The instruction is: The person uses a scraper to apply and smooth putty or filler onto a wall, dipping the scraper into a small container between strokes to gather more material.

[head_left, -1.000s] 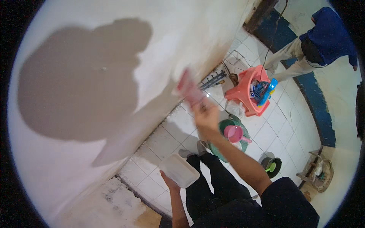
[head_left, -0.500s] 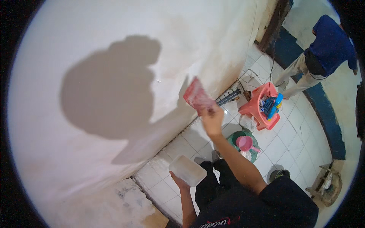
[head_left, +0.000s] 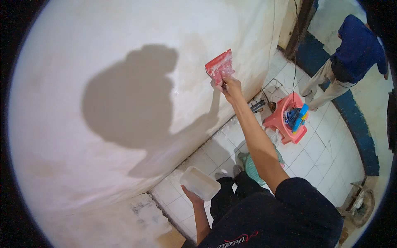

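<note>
White plastered wall (head_left: 103,82) fills most of the view, smooth and patchy, above a white tiled floor (head_left: 318,153). Right hand (head_left: 230,86) has its grip closed on a flat red scraper (head_left: 219,68), smeared white, blade pointing up against the wall. Left hand (head_left: 193,195) holds a pale rectangular tub (head_left: 199,183) from beneath; its contents can't be seen. A pink stool (head_left: 285,120) carries blue things.

We see a red scraper (head_left: 219,67), its flat blade smeared with white filler, held up tilted against the pale wall (head_left: 103,62). Lower, well apart from that wall, a shallow white rectangular tray (head_left: 199,183) sits tipped over the tiled floor.
</note>
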`<state>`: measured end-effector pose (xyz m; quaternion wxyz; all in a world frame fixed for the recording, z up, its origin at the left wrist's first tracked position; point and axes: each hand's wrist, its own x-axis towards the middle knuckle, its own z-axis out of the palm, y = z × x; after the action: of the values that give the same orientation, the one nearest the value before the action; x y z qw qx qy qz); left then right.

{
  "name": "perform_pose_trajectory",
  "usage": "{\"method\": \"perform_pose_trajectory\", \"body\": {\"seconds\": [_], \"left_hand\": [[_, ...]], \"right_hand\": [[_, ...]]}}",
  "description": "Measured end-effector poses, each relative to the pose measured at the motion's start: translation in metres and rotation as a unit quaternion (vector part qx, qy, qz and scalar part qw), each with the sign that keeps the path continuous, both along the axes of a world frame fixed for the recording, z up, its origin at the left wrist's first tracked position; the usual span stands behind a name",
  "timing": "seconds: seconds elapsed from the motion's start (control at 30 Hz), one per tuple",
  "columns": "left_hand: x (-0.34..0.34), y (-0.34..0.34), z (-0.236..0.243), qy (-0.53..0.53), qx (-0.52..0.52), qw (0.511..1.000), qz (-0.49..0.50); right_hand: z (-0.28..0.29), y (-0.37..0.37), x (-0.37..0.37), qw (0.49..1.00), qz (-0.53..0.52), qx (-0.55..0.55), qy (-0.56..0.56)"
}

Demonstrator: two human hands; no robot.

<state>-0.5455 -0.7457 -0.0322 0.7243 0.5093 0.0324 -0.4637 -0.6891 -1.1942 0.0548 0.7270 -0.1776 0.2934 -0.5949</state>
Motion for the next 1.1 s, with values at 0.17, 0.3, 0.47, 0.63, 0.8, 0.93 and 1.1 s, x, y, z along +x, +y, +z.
{"method": "perform_pose_trajectory", "body": {"seconds": [0.17,0.3,0.47,0.63,0.8,0.93,1.1], "left_hand": [[0.001,0.013,0.010,0.004,-0.004,1.000,0.018],[-0.005,0.011,0.002,0.016,-0.006,1.000,-0.011],[-0.015,-0.023,0.021,0.013,-0.031,0.998,-0.045],[-0.010,-0.011,0.032,0.030,-0.048,0.998,-0.029],[0.000,0.029,0.031,0.005,-0.025,1.000,0.015],[-0.005,0.050,0.020,0.002,-0.032,0.999,0.035],[-0.008,0.047,0.018,0.008,-0.057,0.997,0.048]], "right_hand": [[0.005,0.000,0.036,0.994,-0.035,0.038,0.096],[-0.030,-0.007,0.035,0.992,-0.009,0.052,0.118],[-0.121,0.025,0.007,0.974,-0.060,0.175,0.133],[-0.142,0.088,-0.032,0.981,-0.035,0.190,-0.011],[0.005,0.050,-0.014,0.996,-0.033,-0.028,-0.075],[0.038,0.007,0.004,0.998,-0.032,-0.040,0.049],[-0.113,0.008,0.005,0.977,-0.033,0.149,0.151]]}}
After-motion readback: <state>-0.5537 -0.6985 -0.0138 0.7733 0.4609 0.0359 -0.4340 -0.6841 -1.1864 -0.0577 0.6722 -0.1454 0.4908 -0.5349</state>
